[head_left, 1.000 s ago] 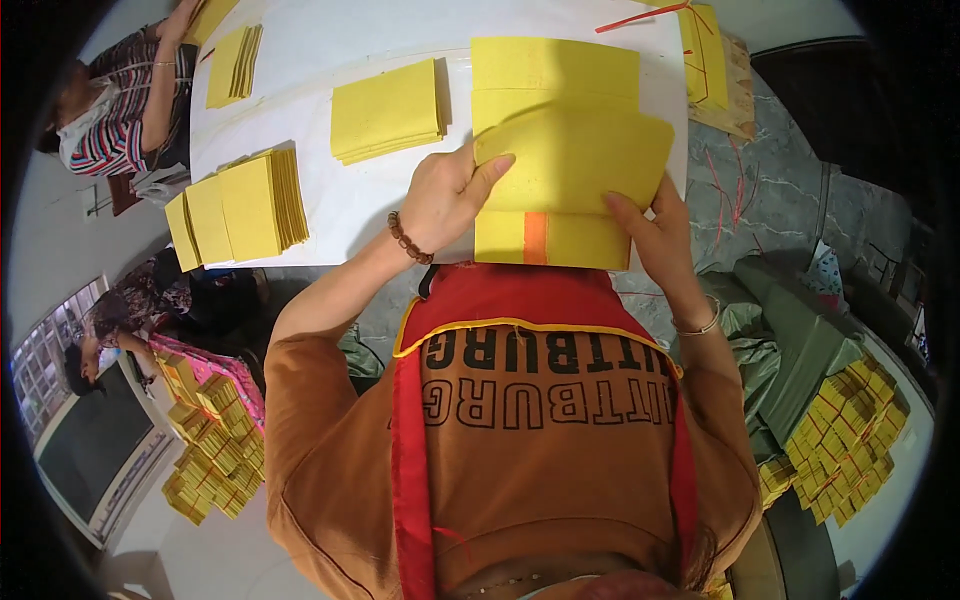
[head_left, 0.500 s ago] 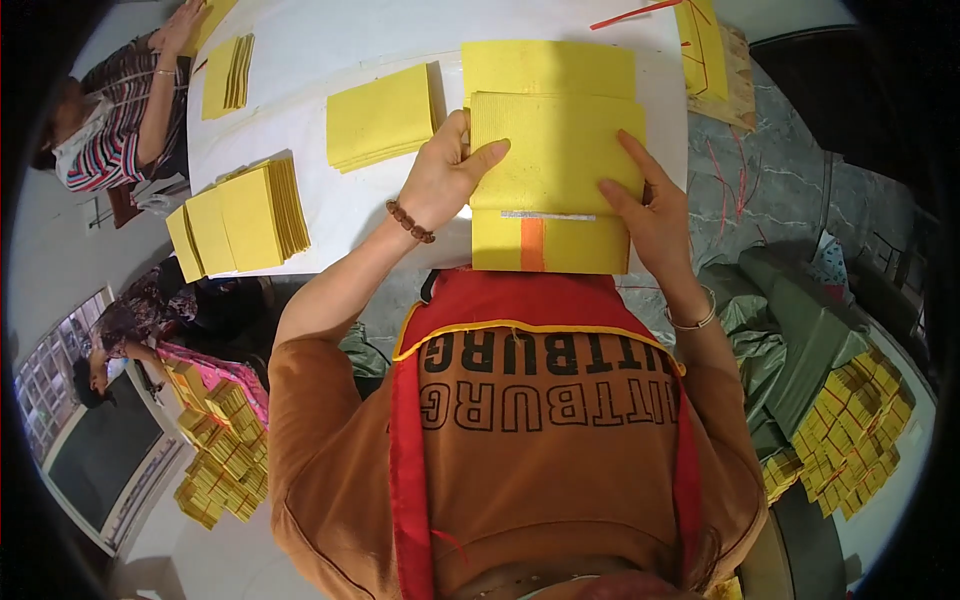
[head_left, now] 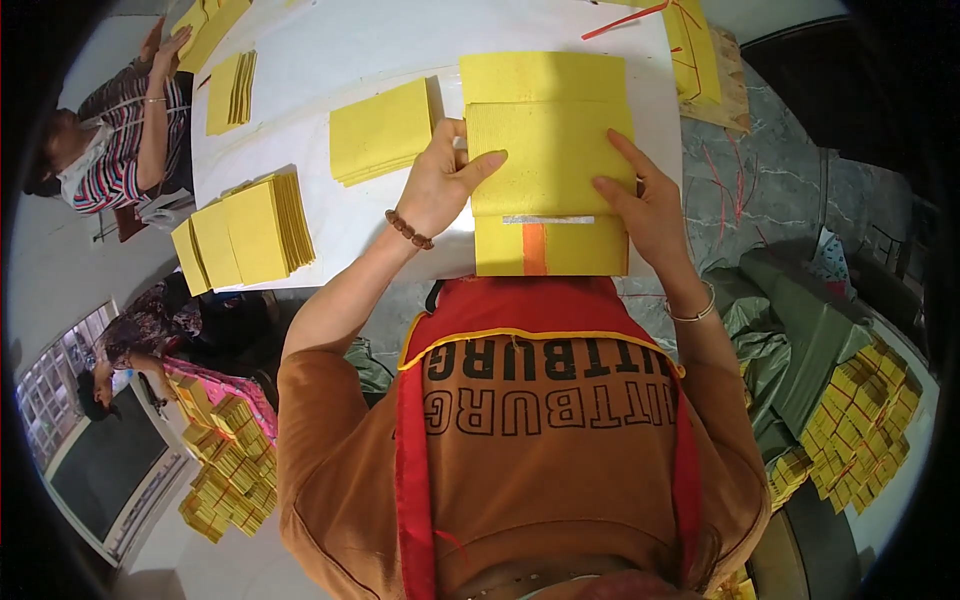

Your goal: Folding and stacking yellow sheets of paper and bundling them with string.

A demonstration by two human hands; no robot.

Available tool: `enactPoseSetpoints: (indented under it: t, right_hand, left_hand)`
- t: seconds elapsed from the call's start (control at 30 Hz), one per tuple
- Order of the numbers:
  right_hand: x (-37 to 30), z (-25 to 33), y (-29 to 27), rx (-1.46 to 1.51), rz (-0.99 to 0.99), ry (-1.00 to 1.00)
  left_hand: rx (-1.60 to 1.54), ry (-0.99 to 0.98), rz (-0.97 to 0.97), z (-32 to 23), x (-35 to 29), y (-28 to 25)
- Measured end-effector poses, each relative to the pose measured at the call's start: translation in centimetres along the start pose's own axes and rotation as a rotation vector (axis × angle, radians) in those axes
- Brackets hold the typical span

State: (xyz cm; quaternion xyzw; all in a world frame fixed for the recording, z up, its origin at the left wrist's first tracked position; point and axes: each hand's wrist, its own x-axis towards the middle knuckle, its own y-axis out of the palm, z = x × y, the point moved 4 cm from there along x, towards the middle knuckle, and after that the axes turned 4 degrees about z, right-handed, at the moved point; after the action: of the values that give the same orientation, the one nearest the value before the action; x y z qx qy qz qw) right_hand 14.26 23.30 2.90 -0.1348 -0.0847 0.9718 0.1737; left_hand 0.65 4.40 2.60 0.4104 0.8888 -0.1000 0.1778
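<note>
A stack of ribbed yellow paper sheets [head_left: 550,155] lies between my hands near the front edge of the white table. My left hand [head_left: 440,182] grips its left edge, thumb on top and fingers curled at the side. At its right edge my right hand [head_left: 650,205] is closed on the same stack, thumb and forefinger against the top sheet. Below the stack shows a yellow sheet with an orange strip [head_left: 534,248] and a silver band [head_left: 548,219]. More yellow paper [head_left: 545,78] sticks out beyond its far edge.
Yellow stacks stand on the table at left: one near my left hand [head_left: 385,130], one fanned [head_left: 250,230], one farther back [head_left: 230,95]. A red-tied bundle [head_left: 695,60] is at far right. Two people work at the left. Bundles [head_left: 865,425] are piled at right.
The top of the stack has come slightly nearer, evened over the paper beneath. Both hands keep their grip. The view has shifted a little.
</note>
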Motion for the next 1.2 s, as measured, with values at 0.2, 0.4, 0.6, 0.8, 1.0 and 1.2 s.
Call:
enactPoseSetpoints:
  t: [0.2,0.4,0.6,0.8,1.0,1.2]
  right_hand:
    - [0.2,-0.1,-0.1,-0.006,0.004,0.008]
    - [0.2,-0.6,-0.1,-0.021,-0.01,-0.018]
    - [-1.7,1.1,0.1,-0.488,-0.113,-0.162]
    - [-4.9,-0.6,1.1,-0.973,0.099,-0.395]
    - [-4.7,-0.9,0.7,-0.807,0.162,-0.359]
    - [-3.5,-2.1,-1.0,0.003,0.133,-0.136]
  left_hand:
    - [1.14,0.772,-0.324,-6.1,-2.6,2.4]
    - [1.169,0.683,0.379,-2.9,-2.3,6.0]
    - [1.213,0.691,0.389,-2.0,-2.0,5.8]
    - [1.198,0.647,0.434,-1.8,-2.0,6.2]
    - [1.147,0.698,0.347,-1.8,-1.8,5.9]
    - [1.261,0.793,0.177,-2.8,-2.1,5.7]
